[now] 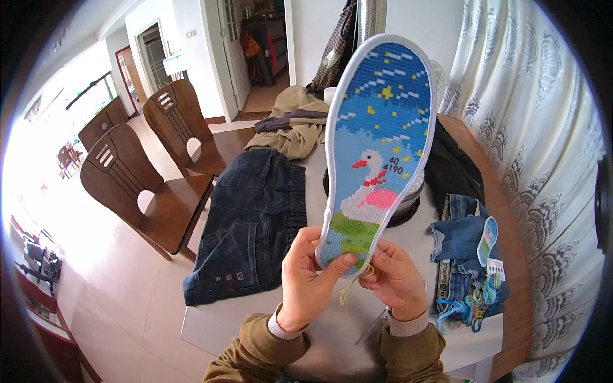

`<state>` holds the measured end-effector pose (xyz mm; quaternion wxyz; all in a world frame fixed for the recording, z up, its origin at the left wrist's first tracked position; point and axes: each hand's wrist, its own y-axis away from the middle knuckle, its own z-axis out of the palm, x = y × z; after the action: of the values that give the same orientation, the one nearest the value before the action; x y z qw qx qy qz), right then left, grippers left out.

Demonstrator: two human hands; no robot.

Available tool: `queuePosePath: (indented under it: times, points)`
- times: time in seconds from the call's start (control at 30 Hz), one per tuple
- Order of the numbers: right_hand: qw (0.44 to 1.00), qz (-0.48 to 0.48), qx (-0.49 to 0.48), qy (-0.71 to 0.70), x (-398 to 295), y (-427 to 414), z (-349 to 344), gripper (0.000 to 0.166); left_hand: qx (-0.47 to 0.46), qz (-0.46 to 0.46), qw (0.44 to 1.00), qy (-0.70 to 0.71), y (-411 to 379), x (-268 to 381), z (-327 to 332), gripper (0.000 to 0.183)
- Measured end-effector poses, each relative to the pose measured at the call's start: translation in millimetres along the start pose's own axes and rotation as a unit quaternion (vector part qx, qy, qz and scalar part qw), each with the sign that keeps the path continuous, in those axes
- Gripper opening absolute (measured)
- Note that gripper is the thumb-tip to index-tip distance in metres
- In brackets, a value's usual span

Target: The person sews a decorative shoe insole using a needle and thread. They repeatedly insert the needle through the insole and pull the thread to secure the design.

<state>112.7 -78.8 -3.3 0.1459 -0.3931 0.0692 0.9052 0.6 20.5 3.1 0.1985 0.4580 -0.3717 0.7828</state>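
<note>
A cross-stitch insole (366, 143) with a white edging stands upright before me, its patterned face towards me. It bears a white swan on blue and green, yellow stars and some printed writing. My left hand (309, 277) grips the heel's left side, thumb on the face and fingers behind. At the heel's right edge, my right hand (397, 282) pinches the insole between thumb and fingers. A loop of yellow-green thread (343, 294) hangs from the heel beside those right fingertips. Whether a needle is there I cannot tell. Behind my right wrist, a thin metal tool (371, 330), perhaps scissors, is partly hidden.
Dark jeans (254, 225) lie left on the table (330, 344), below a khaki garment (294, 122). At right, denim pieces (457, 239) carry a smaller insole (487, 242) and coloured embroidery threads (471, 301). A dark round vessel (407, 210) stands behind the insole. Wooden chairs (139, 191) flank the table.
</note>
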Motion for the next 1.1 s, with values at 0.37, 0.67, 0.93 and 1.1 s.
queuePosePath:
  times: [0.37, 0.67, 0.93, 1.1]
  points:
    - [0.966, -0.098, 0.044, -0.234, 4, -3, -4, 0.017, -0.012, -0.015, 0.998, 0.057, -1, 0, -1, 0.029]
    - [0.903, -0.181, 0.120, -0.372, -31, -1, -91, 0.010, 0.088, 0.015, 0.985, 0.144, -14, 9, -29, 0.019]
    - [0.866, -0.345, 0.300, -0.204, -36, -3, -104, 0.013, 0.074, -0.048, 0.962, 0.258, -15, 7, -28, 0.019]
    - [0.864, -0.352, 0.289, 0.215, -26, 7, -8, 0.017, -0.116, -0.214, 0.837, 0.490, -6, 0, -21, 0.022]
